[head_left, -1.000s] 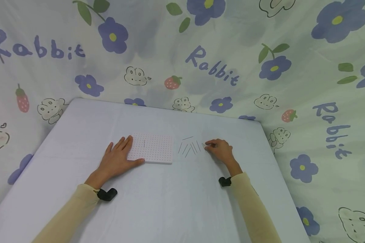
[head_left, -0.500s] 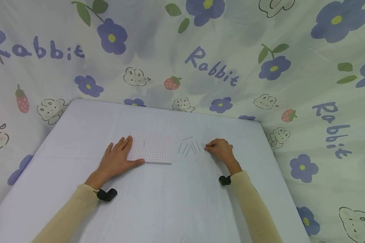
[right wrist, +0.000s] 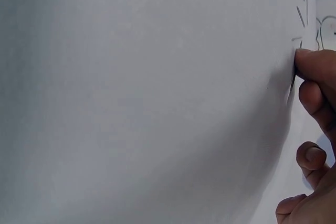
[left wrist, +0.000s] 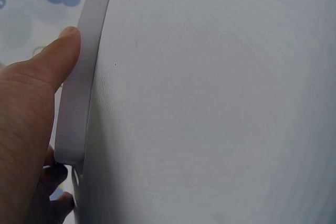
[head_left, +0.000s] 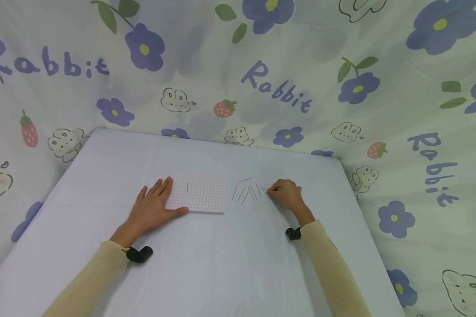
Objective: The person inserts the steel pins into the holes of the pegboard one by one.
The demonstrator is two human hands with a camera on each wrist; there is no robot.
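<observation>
A white board (head_left: 206, 194) with rows of small dots lies flat on the white table. My left hand (head_left: 152, 204) rests at its left side, fingers spread on the left edge and thumb along the near edge. In the left wrist view the thumb (left wrist: 65, 51) touches the board's side wall (left wrist: 79, 114). One thin dark stick (head_left: 188, 187) shows on the board's left part. To the right of the board, my right hand (head_left: 287, 195) pinches a thin dark stick (right wrist: 293, 80) between thumb and index finger, low over the table.
Several thin dark sticks (head_left: 244, 180) lie loosely fanned on the table between the board and my right hand. A curtain (head_left: 206, 66) printed with flowers and rabbits hangs behind the table's back edge. Black wrist cameras (head_left: 140, 254) sit on both sleeves.
My right hand has shifted slightly, its thumb and index finger coming together at the sticks by its fingertips. The left hand and the board have stayed in place.
</observation>
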